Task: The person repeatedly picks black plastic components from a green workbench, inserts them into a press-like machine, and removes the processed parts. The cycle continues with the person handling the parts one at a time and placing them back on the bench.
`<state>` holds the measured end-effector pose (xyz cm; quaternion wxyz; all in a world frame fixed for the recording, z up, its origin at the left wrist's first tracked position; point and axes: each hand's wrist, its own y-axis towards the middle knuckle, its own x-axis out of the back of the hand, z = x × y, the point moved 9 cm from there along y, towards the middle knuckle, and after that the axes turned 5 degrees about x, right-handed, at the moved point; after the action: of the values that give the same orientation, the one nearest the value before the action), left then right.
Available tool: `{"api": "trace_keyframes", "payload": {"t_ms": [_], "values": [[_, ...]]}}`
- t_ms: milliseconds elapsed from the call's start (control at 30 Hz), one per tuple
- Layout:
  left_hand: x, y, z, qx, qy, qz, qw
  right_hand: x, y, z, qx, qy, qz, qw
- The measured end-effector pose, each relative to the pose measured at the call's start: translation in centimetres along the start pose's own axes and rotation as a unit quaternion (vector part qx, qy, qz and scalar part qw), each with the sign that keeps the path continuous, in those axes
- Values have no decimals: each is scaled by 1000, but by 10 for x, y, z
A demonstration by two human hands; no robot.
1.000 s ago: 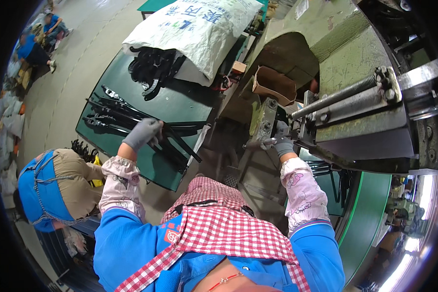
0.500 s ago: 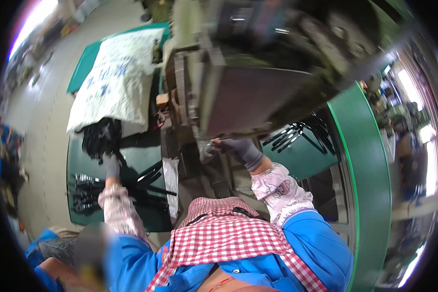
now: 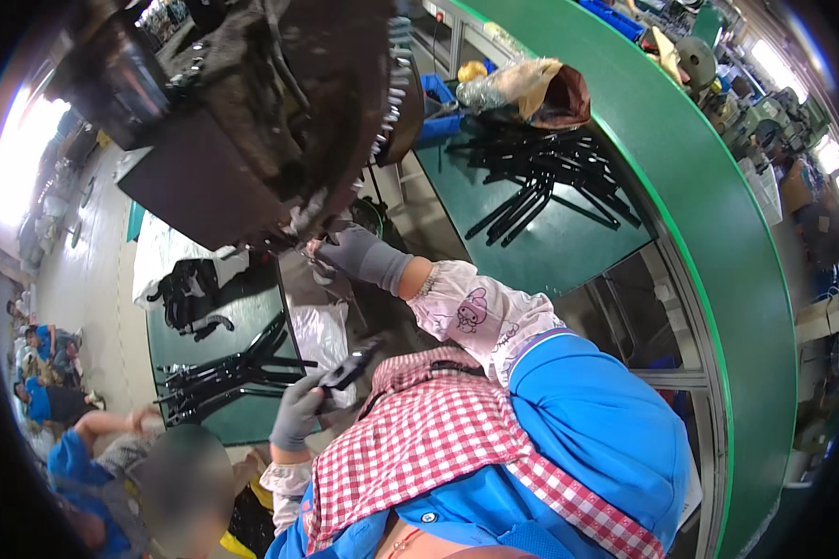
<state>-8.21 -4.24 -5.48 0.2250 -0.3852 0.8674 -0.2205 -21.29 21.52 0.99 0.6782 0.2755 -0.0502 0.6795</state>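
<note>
**Two gloved hands at a press, one holding a black part**

Workshop floor, seen steeply from above, with green benches on both sides of a dark, greasy machine [image 3: 280, 121]. Left bench [image 3: 252, 419] carries a row of long black metal parts [image 3: 228, 373] lying roughly parallel, and further back a heap of black pieces [image 3: 191, 289] beside a white sack [image 3: 158, 256]. Right bench [image 3: 569, 252] holds a loose pile of black rods [image 3: 541, 177], crossing one another, with a brown bag [image 3: 541, 88] and a blue bin [image 3: 438, 102] behind them. A broad green rail [image 3: 718, 252] curves round the right side.

Left hand [image 3: 298, 415], in a grey glove, sits low near the chest. Its fingers [image 3: 312, 391] are closed round a short black part [image 3: 350, 368], which sticks up and to the right, clear of the bench and just beside the near edge of the left bench.

Right hand [image 3: 359, 256], also grey-gloved, with a pale printed sleeve [image 3: 471, 312] behind it, is stretched forward to the underside of the machine. Fingers are curled at the machine's lower edge, touching something small and pale there; whether they grip it I cannot tell.

Red-and-white checked scarf [image 3: 438, 447] and blue jacket [image 3: 587, 419] fill the lower middle. Another person [image 3: 103, 466] in blue crouches at lower left, close to the left bench's corner; more people sit well apart at the far left edge.
</note>
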Motion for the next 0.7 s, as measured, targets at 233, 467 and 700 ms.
{"api": "trace_keyframes", "payload": {"t_ms": [233,467,700], "values": [[-86,26,7,-108,-73,-34,991,28,-146,-8,-150,190,253,937],[-221,74,-12,-6,87,93,992,80,-181,17,-16,112,315,942],[-238,72,-11,36,87,-2,996,273,-153,-230,-295,-254,-6,921]]}}
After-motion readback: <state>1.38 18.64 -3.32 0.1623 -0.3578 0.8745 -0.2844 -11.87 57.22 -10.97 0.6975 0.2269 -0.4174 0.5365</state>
